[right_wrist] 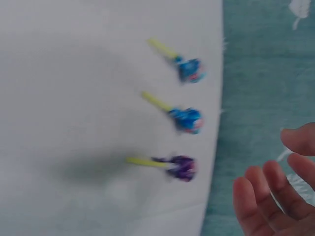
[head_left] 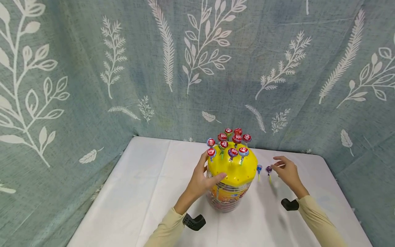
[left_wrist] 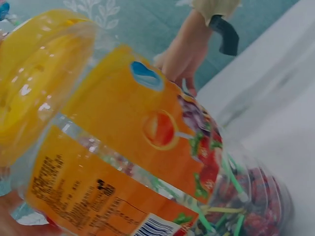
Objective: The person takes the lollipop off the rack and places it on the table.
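Note:
A plastic jar with a yellow lid stands on the table. Several wrapped lollipops stick up out of the lid, one of them a blue-and-red lollipop. My left hand holds the jar at its lid, thumb on the near side and fingers on the left. Beside a purple lollipop on the table is my right hand, its fingers loosely bent around nothing. The right wrist view shows that purple lollipop lying in a row with two blue lollipops. Behind the jar, one blue lollipop is hidden from the head view.
A white cloth covers the table, and its far edge meets a green leaf-patterned curtain. More lollipops show through the clear lower part of the jar. Dark wrist mounts sit below both hands.

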`<state>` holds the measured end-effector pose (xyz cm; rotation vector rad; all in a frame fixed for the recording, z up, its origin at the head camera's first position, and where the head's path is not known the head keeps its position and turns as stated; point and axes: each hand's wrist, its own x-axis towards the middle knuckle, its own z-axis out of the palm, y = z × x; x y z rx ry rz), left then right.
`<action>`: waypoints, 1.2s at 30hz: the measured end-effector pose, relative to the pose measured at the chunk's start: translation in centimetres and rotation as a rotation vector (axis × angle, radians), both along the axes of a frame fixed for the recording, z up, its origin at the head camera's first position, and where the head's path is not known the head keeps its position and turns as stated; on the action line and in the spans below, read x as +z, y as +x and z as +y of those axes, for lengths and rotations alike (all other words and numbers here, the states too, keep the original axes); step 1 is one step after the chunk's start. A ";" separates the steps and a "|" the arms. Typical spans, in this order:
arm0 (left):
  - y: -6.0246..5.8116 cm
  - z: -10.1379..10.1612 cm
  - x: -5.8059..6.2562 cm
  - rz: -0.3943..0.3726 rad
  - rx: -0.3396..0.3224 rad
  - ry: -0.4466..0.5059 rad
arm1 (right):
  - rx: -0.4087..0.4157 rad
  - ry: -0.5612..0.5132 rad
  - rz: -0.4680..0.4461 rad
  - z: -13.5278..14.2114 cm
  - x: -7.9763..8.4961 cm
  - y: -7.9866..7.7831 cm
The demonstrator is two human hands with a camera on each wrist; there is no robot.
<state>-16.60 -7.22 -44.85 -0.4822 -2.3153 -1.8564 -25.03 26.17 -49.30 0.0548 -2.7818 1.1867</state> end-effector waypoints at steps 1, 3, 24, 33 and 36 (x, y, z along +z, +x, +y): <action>-0.1 -0.1 0.0 -0.013 -0.008 0.001 | 0.005 -0.003 0.012 0.0 0.4 0.1; -0.2 -0.2 0.2 -0.036 -0.022 -0.007 | 0.017 -0.004 0.036 -0.2 1.2 0.4; 1.4 -0.1 3.7 -0.074 -0.157 0.087 | 0.154 -0.015 0.299 -3.8 8.4 4.0; 1.1 -0.3 3.4 -0.082 -0.156 0.082 | 0.199 -0.068 0.366 -5.2 11.5 5.8; 1.1 -0.3 3.4 -0.085 -0.160 0.080 | 0.217 -0.084 0.374 -5.6 12.3 6.4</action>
